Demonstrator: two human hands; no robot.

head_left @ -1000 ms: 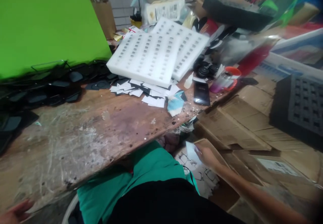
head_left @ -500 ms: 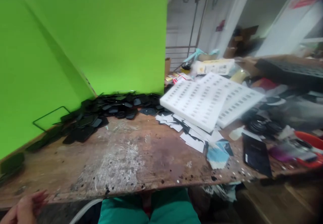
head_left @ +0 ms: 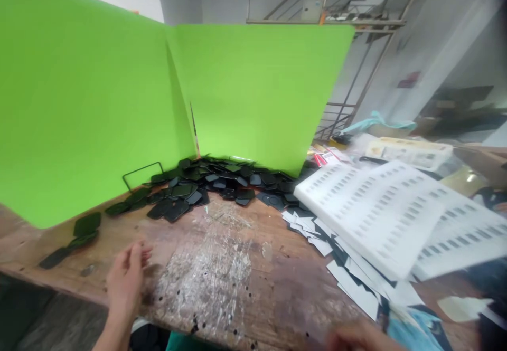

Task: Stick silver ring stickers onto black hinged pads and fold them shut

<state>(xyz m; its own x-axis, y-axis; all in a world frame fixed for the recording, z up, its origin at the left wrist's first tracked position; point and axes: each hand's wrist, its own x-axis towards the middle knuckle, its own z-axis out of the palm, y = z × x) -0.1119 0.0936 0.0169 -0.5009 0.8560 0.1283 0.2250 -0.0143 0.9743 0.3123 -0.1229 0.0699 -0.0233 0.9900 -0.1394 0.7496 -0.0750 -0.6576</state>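
At the near left of the surface [head_left: 259, 229], the left hand [head_left: 129, 274] extends inward from the near edge, back upward. Its fingers are loosely bent and slightly apart. Contact between this hand and the wood cannot be confirmed. A small group of black plates [head_left: 87, 224] lies to the left of the hand and slightly farther away.

At the near edge, right of centre, the right hand [head_left: 358, 336] is partly cut off and blurred. The state of its fingers cannot be told. Nearest to it are a blue cloth [head_left: 414, 330], just to its right, and loose white cards [head_left: 356, 294], lying slightly farther away. Some cards are mixed with dark sheets.

Along the far side of the surface, a heap of black pieces [head_left: 222, 179] extends from left of centre to the right. The pieces are flat, with rounded corners, and overlap one another. A thin black wire frame [head_left: 141, 169] stands at the left end of the heap, near the left green panel [head_left: 91, 103]. A second, far green panel [head_left: 257, 87] stands behind the heap and meets the first at a corner.

On the right, two white foam trays [head_left: 364, 214] with rows of slots overlap; the left one lies over the right one. Cards project from beneath their near left side.
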